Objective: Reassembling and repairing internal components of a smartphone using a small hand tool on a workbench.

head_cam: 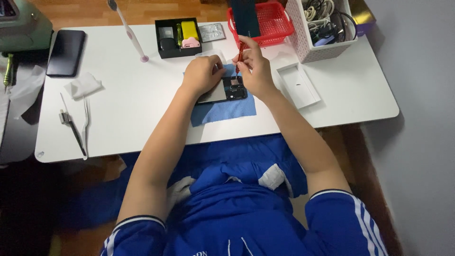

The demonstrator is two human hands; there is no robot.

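I press my left hand (203, 73) down on the opened phone (226, 90), fingers curled together over its upper left part, so the body does not slide while I work on it. The phone lies back-side up on a blue cloth (222, 110) spread at the middle of the white table (142, 118); the cloth keeps it from skidding and cushions it. My right hand (256, 71) is closed around a slim red screwdriver (240, 54), pinched near the top and held almost upright, its tip down on the dark, exposed inner end of the phone, just beside my left fingers. Holding it upright lets the tip sit square on a small part; I cannot make out the part itself.

Things I may need sit within reach but off the cloth: a black tray of small tools (178, 37) just beyond my left hand, a red basket (265, 21) behind the screwdriver, and a white perforated bin of cables (322, 28) to the right. A shallow white box lid (298, 86) lies near my right wrist. Well apart on the left are tweezers (85, 118), a folded wipe (83, 85) and a dark phone (66, 52).
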